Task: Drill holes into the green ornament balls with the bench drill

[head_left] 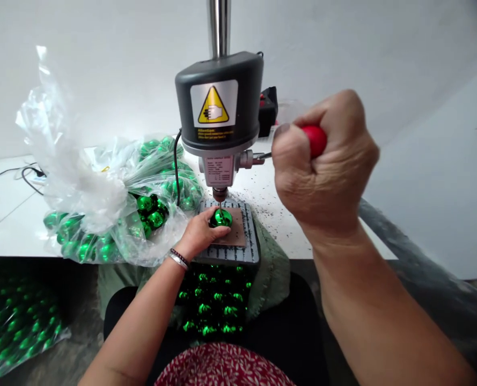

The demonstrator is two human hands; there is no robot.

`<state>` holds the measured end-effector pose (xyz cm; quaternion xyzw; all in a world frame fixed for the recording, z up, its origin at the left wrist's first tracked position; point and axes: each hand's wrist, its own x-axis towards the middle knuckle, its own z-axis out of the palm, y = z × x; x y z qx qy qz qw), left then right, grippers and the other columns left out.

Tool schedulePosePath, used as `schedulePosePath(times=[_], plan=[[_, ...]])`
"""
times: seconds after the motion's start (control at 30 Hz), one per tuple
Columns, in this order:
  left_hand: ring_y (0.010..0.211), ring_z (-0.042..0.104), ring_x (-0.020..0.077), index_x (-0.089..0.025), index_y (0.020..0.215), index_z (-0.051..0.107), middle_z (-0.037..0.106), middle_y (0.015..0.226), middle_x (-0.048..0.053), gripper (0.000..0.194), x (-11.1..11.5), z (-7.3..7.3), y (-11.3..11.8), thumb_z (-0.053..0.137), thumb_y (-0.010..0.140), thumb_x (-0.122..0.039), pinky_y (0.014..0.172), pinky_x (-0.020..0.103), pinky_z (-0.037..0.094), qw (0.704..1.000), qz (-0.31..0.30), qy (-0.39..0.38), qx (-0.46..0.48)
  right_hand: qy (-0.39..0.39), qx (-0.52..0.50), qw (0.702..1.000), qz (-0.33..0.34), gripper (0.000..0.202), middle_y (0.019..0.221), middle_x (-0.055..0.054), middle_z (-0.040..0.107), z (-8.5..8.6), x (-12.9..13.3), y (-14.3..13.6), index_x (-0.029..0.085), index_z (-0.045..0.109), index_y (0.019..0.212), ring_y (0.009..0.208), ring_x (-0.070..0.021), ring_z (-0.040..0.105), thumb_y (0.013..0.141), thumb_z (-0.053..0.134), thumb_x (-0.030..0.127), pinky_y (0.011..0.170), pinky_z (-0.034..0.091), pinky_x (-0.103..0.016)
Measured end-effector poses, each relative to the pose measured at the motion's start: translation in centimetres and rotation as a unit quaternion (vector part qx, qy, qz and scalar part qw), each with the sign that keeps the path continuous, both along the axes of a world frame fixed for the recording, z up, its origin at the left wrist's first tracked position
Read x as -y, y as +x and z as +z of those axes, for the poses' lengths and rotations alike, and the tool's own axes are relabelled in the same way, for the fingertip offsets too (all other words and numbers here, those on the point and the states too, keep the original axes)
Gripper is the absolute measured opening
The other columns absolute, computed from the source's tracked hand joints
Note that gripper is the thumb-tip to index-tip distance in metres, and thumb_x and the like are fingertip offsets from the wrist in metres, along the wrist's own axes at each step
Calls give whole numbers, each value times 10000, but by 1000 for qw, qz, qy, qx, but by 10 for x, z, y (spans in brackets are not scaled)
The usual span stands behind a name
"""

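Note:
My left hand (203, 231) holds a shiny green ball (223, 218) between thumb and fingers on a brown board (238, 236), which lies on the grey base plate (251, 249) of a drill press (219, 107). The thin bit (221, 205) comes down to the top of the ball; whether it has entered cannot be made out. Raised at the right, my right hand (322, 161) is wrapped round the red knob (316, 142) of the press lever (264, 156).
Clear plastic bags of green balls (89, 244) lie on the white table (5, 214) at the left. Dark shavings are scattered around the base. More green balls (218, 300) sit below the table edge, and another bag (16, 321) is at the lower left.

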<state>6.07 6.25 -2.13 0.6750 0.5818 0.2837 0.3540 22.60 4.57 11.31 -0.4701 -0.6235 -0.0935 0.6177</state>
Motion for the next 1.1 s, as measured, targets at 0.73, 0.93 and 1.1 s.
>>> schedulePosePath(times=[0.73,0.93,1.1], plan=[[1024,626,224,-186,1255,595,692,1139,54,618,2,-7,-5,740,671,-326,932,318,459,1000,3,15,5,79,33,993,-77,45,695,19,536,-61,13,-5,209,471,844,604,-74,497,847,469,254,549,390,-213],[842,630,186,-194,1131,654,709,921,5,471,10,1,-3,713,680,-316,784,282,486,999,21,11,23,-159,-12,985,-70,202,616,49,404,36,-21,-5,169,387,706,569,-30,299,863,440,284,585,285,-220],[895,629,198,-187,1153,629,706,981,26,483,39,14,-17,705,690,-300,825,306,488,999,-18,26,28,-214,-32,974,-73,261,566,69,337,56,-41,-4,153,368,647,590,-21,258,853,448,293,623,269,-235]])
